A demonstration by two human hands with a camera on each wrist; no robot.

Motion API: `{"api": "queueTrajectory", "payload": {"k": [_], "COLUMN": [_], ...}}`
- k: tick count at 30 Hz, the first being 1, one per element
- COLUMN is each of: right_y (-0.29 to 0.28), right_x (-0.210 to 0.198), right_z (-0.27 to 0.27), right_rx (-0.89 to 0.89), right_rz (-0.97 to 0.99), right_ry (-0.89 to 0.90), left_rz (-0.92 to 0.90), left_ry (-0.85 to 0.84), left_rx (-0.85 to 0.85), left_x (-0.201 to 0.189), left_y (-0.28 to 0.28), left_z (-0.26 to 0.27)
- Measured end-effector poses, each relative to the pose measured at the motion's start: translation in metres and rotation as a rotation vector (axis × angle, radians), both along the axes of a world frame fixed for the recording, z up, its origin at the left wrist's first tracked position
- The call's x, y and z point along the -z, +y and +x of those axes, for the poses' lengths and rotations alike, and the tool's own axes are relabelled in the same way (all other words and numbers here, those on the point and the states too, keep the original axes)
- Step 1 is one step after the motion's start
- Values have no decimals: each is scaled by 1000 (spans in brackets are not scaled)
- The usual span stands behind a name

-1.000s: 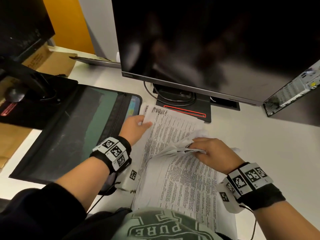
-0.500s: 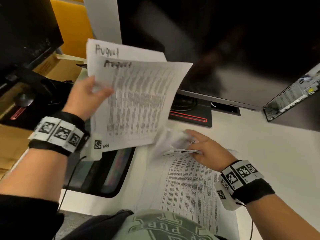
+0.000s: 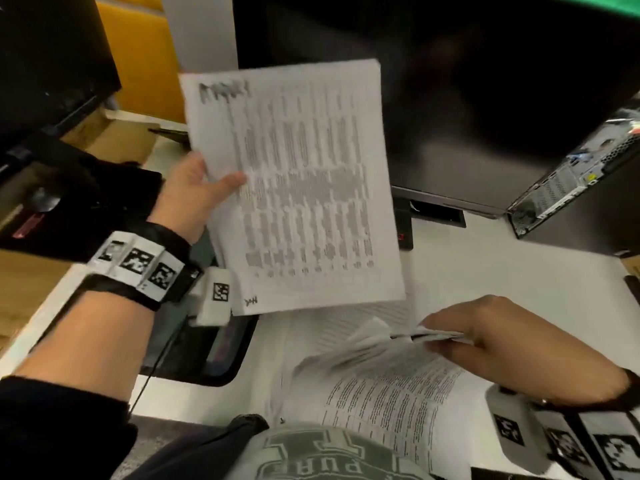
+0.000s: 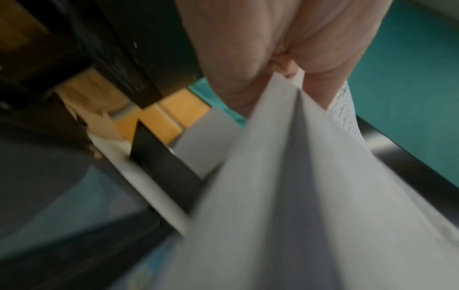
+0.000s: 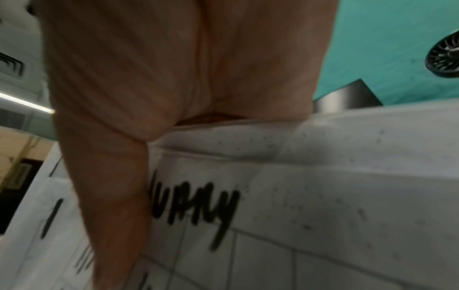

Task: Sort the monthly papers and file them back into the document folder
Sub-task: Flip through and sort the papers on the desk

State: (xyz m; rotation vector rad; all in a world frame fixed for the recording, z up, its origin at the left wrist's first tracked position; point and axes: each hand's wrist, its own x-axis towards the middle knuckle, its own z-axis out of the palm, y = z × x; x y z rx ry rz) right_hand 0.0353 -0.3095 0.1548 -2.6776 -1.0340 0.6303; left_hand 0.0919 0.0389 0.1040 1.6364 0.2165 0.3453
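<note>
My left hand (image 3: 201,188) holds a few printed sheets (image 3: 298,188) upright in front of the monitor, thumb on the front and fingers behind; a handwritten month heads the top sheet, blurred. The left wrist view shows these sheets (image 4: 298,186) fanning out from that hand (image 4: 280,49). My right hand (image 3: 485,337) pinches the lifted edges of several pages (image 3: 377,341) from the paper stack (image 3: 388,407) on the desk. In the right wrist view, that hand (image 5: 174,88) sits on a sheet (image 5: 298,196) with black handwriting. The dark document folder (image 3: 204,351) lies open under my left wrist.
A large black monitor (image 3: 467,98) stands behind the papers on the white desk (image 3: 519,271). An open computer case (image 3: 571,181) sits at the right. A second monitor (image 3: 45,57) and its base are at the left, with brown cardboard (image 3: 114,133) behind.
My left hand has lifted the sheets off the desk stack and swung them up and right before the monitor. My right hand stays pinching the page edges, now lower right in view.
</note>
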Motion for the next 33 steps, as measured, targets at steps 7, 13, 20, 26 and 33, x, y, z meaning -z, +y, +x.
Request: {"api": "queueTrajectory", "payload": {"k": [7, 13, 20, 26, 33], "right_y": [-5, -4, 9, 35, 45], "right_x": [-35, -51, -37, 69, 127], "right_z": [-32, -16, 66, 101, 100], "right_rx": [1, 115, 310, 335, 402], "right_rz": [-23, -56, -26, -246, -115], "right_ry": [99, 141, 246, 134, 33], "left_rz": [43, 378, 348, -199, 347], "left_ry": [296, 438, 578, 847, 756], "left_rx": [417, 586, 522, 447, 582], "left_x": [72, 131, 124, 101, 117], "left_y": [-86, -114, -114, -110, -102], "left_z": [-8, -17, -11, -8, -9]}}
